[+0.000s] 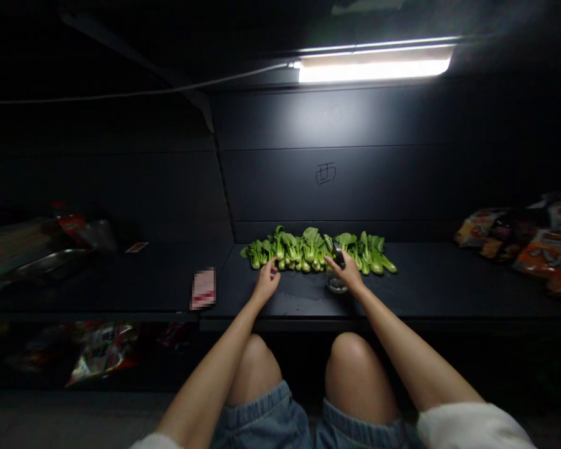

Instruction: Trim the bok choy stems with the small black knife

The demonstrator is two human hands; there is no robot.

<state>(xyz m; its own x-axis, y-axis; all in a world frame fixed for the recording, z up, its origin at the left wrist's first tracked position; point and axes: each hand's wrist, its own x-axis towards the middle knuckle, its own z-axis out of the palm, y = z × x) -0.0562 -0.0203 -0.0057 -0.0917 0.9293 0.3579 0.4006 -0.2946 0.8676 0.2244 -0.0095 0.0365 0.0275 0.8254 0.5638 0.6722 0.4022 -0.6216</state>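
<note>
A row of green bok choy (311,249) lies along the back of the dark shelf, leaves toward the rear wall and pale stems toward me. My left hand (267,282) is at the front of the row's left part, fingers partly bent and apart, with nothing visible in it. Whether its fingertips touch the stems, I cannot tell. My right hand (348,271) is closed around a spray bottle (337,285) with a black top and a clear body, held in front of the row right of its middle. Part of the bottle is hidden behind the hand.
Snack bags (545,246) lie at the right end of the shelf (299,299). To the left are a blurred pink-and-white packet (203,289), a small card (137,247) and a metal tray (56,262). A lit lamp (376,65) hangs above; more bags (100,349) sit below.
</note>
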